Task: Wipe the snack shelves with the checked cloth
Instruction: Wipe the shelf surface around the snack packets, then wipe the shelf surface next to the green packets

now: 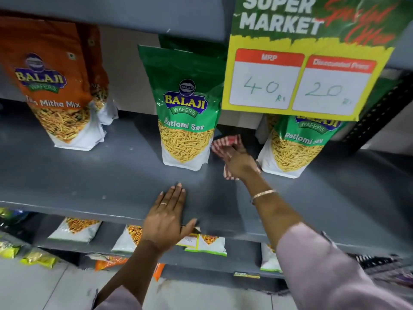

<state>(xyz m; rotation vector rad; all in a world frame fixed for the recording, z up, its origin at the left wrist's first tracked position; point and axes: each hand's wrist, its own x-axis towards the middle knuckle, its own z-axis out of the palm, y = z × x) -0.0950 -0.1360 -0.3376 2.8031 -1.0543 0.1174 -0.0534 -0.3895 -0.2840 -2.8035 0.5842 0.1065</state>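
Note:
A red-and-white checked cloth (224, 145) lies bunched on the grey shelf (89, 175), deep between two green Ratlami Sev bags. My right hand (240, 163) presses on the cloth and grips it, arm stretched far in. My left hand (168, 217) rests flat, fingers together, on the shelf's front edge, holding nothing. The left green bag (185, 108) stands just left of the cloth; the right green bag (295, 146) stands just right of it, partly behind a price sign.
An orange Mitha Mix bag (55, 81) stands at the shelf's left. A yellow-green price sign (301, 63) hangs from the upper shelf on the right. Lower shelves (156, 253) hold more snack bags. A dark perforated upright (377, 108) borders the right side.

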